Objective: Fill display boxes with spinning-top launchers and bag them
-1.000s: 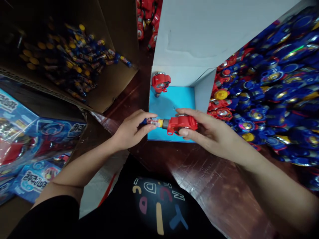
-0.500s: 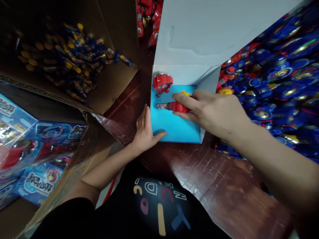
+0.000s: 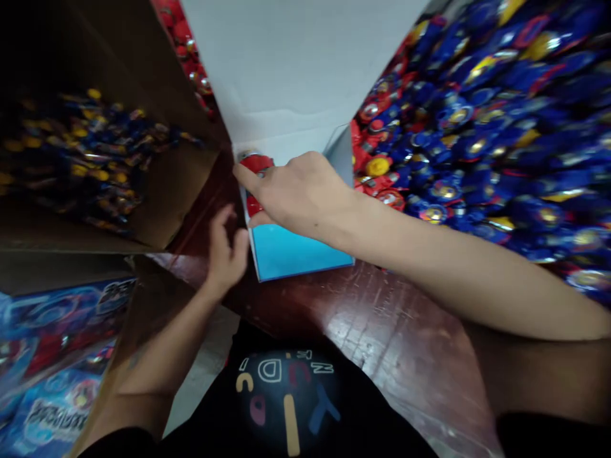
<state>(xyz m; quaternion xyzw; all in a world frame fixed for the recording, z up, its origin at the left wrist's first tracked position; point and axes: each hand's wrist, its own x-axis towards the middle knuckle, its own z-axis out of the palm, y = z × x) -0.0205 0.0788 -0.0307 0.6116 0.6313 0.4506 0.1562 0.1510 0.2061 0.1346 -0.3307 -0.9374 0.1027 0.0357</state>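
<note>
My right hand (image 3: 305,194) reaches over the open box, palm down. A piece of red plastic toy (image 3: 254,207) shows between its thumb and forefinger, and the hand covers the rest. Another red toy (image 3: 258,163) with a clear, shiny top stands in the box's far left corner, against my forefinger. The box's light blue floor (image 3: 296,253) is bare at the near side, and its tall white flap (image 3: 305,70) stands up behind. My left hand (image 3: 226,251) is just left of the box, off its edge, with thumb and fingers apart and nothing in them.
A cardboard carton (image 3: 165,210) of small blue-and-yellow tubes stands at the left. Below it are printed blue toy boxes (image 3: 62,401). Blue and red toys (image 3: 477,146) are heaped at the right, more red ones (image 3: 184,44) behind the flap. The dark red table (image 3: 353,312) is scratched.
My right hand has moved with the red toy to the left side of the box. My left hand has come off the box's edge. The view has shifted to the right.
</note>
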